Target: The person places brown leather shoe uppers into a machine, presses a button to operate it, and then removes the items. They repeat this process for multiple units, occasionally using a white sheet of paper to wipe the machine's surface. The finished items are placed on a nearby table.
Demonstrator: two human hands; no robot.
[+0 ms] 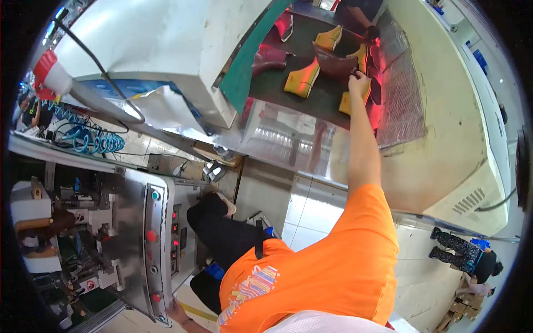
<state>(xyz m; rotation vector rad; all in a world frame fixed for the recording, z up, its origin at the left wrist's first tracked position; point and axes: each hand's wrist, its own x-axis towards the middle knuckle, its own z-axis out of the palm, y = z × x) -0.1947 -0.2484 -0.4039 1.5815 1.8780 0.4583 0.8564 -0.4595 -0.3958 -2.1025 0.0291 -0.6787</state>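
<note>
A fisheye view looks down over a person in an orange short-sleeved shirt (333,261) seated at a factory workstation; the right hand (359,83) reaches far forward on a straight arm to a dark conveyor belt (277,83) that runs through a large cream-coloured machine housing (166,50); the fingers curl down onto the end of a dark brown boot upper (333,62) lying on the belt, touching it, though whether they have fully closed around it cannot be told at this size; several yellow shoe lasts carrying brown uppers (302,80) lie scattered on the belt around that hand, one just to its left, one just below it, others further back; a second person in dark clothing (358,14) stands at the far end of the belt; the left hand (176,313) sits low at the bottom edge of the picture, resting against the lower corner of a grey metal control panel (152,244) with red and green buttons; its fingers are too hidden to tell how open they are, and nothing shows in its grasp; blue coiled air hoses (91,141) hang at the left; a person in patterned trousers (463,252) sits on the tiled floor at the lower right.
</note>
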